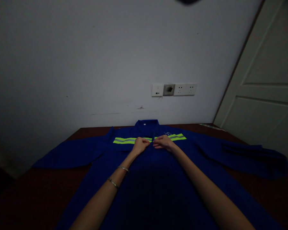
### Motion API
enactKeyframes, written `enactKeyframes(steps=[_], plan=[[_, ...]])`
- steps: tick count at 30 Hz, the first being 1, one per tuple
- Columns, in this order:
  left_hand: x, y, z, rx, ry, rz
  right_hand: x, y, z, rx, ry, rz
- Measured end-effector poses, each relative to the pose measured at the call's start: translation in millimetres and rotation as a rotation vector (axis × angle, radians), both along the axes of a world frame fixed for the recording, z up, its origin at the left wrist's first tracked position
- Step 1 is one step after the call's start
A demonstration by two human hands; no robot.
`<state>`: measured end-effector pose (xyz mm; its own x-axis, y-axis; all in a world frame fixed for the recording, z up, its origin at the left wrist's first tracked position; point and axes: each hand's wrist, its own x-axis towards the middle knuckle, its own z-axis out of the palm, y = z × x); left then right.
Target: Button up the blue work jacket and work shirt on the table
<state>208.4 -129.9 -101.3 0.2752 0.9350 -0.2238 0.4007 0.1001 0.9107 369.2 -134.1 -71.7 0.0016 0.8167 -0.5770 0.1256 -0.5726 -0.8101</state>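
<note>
A blue work jacket lies spread face up, its collar toward the wall and both sleeves stretched out sideways. A yellow-green reflective strip with a grey middle band crosses its chest. My left hand is closed in a pinch at the front opening, on the strip's left part. Opposite it, my right hand pinches the other side of the opening, thumb and fingertips together. The two hands nearly meet at the jacket's middle. Whatever fastening lies between the fingertips is too small and dark to make out.
The jacket rests on a dark red-brown table pushed against a grey wall. Wall sockets sit above the table's back edge. At the right stands a pale panelled door. The light is dim.
</note>
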Motion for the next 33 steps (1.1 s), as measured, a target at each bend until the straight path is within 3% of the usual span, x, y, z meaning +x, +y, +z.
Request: enactKeyframes(steps=[8,17,23,33], plan=[[3.3,2.6,-2.7,-0.115,-0.079,0.003,-2.0,0.5,3.3,0.007,-0.015,0.017],[1.9,2.7,-6.8,-0.300,-0.253,0.042,-6.1,8.0,-1.0,0.132,-0.269,0.171],[3.0,2.2,-10.5,-0.255,-0.200,-0.005,-6.1,6.8,-2.2,0.237,-0.487,0.291],[6.7,-1.5,-11.8,-0.179,-0.177,0.059,-4.9,7.3,-2.5,0.276,-0.634,0.282]])
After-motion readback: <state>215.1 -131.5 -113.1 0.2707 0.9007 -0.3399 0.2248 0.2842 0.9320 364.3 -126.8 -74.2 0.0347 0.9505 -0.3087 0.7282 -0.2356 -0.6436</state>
